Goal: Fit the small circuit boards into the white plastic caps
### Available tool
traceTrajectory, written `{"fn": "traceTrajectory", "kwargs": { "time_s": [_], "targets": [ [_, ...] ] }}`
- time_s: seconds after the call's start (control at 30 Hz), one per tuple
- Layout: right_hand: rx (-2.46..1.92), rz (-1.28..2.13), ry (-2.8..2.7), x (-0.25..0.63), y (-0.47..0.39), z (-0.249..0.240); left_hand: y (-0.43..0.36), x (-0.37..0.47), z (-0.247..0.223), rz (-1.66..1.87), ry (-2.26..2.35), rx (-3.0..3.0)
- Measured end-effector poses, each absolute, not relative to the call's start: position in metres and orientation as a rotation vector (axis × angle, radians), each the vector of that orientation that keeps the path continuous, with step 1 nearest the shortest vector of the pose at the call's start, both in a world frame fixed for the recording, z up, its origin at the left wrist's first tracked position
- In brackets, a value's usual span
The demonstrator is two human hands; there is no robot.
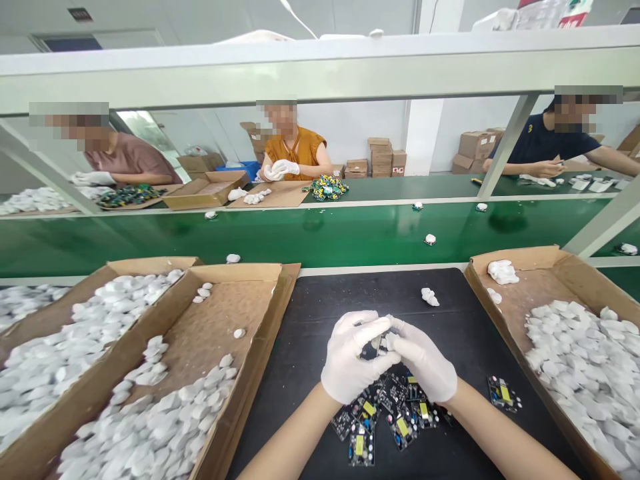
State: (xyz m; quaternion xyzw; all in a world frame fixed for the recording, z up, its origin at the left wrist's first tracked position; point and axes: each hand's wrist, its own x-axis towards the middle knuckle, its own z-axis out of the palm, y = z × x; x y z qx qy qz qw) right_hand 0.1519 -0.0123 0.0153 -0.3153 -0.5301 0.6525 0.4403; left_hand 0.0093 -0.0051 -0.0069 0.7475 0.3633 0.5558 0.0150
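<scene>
My left hand [356,357] and my right hand [421,360], both in white gloves, meet above a black work surface [320,300]. Their fingers are closed around a small whitish part [381,343]; most of it is hidden, and its kind cannot be made out. Just below the hands lies a heap of small circuit boards [403,427] with yellow blocks and several other components. One more circuit board [503,394] lies apart, to the right of my right wrist. Beyond my hands a crumpled white piece [429,297] rests on the black surface.
Cardboard trays of white pieces flank me, one at left [273,327] and one at right [500,327]. A green conveyor [320,233] carries several small white-topped items. Above it runs a pale metal beam [320,77]. Across the belt, several people sit beside boards and boxes.
</scene>
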Motion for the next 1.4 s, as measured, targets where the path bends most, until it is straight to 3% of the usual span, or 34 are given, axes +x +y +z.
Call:
{"fn": "traceTrajectory", "kwargs": {
  "time_s": [0.37, 0.67, 1.17, 1.4],
  "targets": [
    [-0.985, 1.507, -1.428, 0.153, -0.011, 0.02, -0.007, 0.011, -0.004, 1.678, 1.068, 2.387],
    [-0.627, 1.843, -1.062, 0.15, -0.011, 0.013, -0.005, 0.007, -0.009, 1.585, 0.986, 2.28],
    [-0.723, 1.806, -1.24, 0.153, -0.012, 0.012, 0.001, 0.004, -0.011, 1.466, 0.804, 2.338],
    [-0.686, 1.839, -1.041, 0.148, -0.015, 0.009, -0.002, 0.004, -0.009, 1.331, 0.88, 2.416]
  ]
}}
